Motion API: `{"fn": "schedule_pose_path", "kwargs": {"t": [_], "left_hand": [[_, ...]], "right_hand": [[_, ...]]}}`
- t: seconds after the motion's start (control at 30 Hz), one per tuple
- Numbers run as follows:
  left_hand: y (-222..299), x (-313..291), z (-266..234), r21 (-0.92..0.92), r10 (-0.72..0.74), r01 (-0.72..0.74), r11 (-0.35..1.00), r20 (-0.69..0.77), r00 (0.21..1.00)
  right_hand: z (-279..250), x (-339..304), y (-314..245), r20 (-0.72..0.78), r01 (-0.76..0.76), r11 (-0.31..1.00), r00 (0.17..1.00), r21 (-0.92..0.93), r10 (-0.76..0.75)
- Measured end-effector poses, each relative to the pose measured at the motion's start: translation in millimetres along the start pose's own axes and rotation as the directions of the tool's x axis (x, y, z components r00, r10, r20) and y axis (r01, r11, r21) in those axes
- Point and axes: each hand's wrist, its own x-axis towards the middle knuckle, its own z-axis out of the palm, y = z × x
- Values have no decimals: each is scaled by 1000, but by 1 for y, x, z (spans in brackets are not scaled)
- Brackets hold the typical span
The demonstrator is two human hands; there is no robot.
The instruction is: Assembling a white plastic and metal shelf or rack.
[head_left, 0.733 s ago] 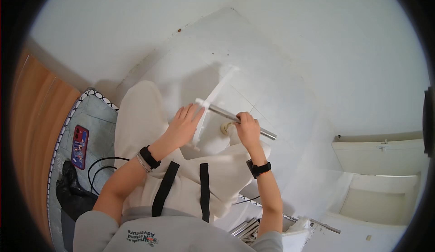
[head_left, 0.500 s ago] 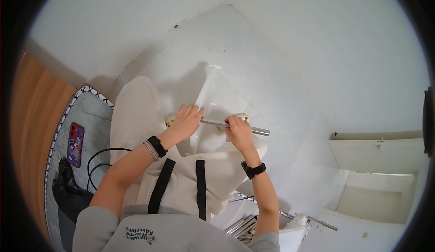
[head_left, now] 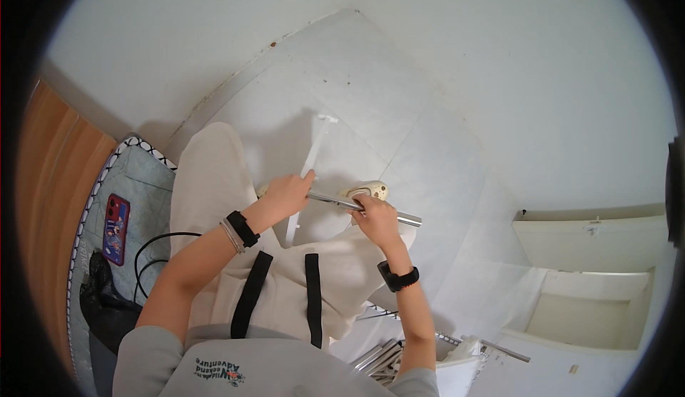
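Observation:
A shiny metal tube (head_left: 409, 219) lies across in front of my lap, sloping slightly down to the right. My left hand (head_left: 287, 193) is closed at its left end, where the tube meets a long white bar (head_left: 312, 156) with small projections. The joint itself is hidden by my fingers. My right hand (head_left: 376, 220) grips the tube farther right, and the tube's end sticks out past it. The white bar runs from a crosspiece at its far end, behind my left hand, down between my legs.
On a grey ledge at left lie a phone in a patterned case (head_left: 115, 229), a black cable (head_left: 146, 258) and a black bag (head_left: 107, 297). Several metal tubes (head_left: 378, 361) rest by a white container (head_left: 457, 368) at lower right. A low white cabinet (head_left: 589, 243) stands at right.
My left hand's fingers, spread before, are now curled closed. The tube and both hands have dropped slightly toward me. The white bar has turned and shows narrower.

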Motion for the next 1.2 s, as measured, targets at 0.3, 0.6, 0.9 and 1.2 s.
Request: {"fn": "schedule_pose_path", "kwargs": {"t": [0.3,0.6,0.9,1.2], "left_hand": [[2,13,1,-8,116,-116,993,-18,993],[15,39,10,7,188,-188,982,-27,982],[9,39,-5,41,182,-179,983,-73,981],[3,38,-8,58,169,-166,984,-39,985]], "right_hand": [[0,22,7,214,-126,990,967,-70,139],[21,52,16,505,-261,956,812,-135,293],[28,52,7,239,-114,955,954,-272,182],[49,46,10,24,-6,936,1000,-352,15]]}}
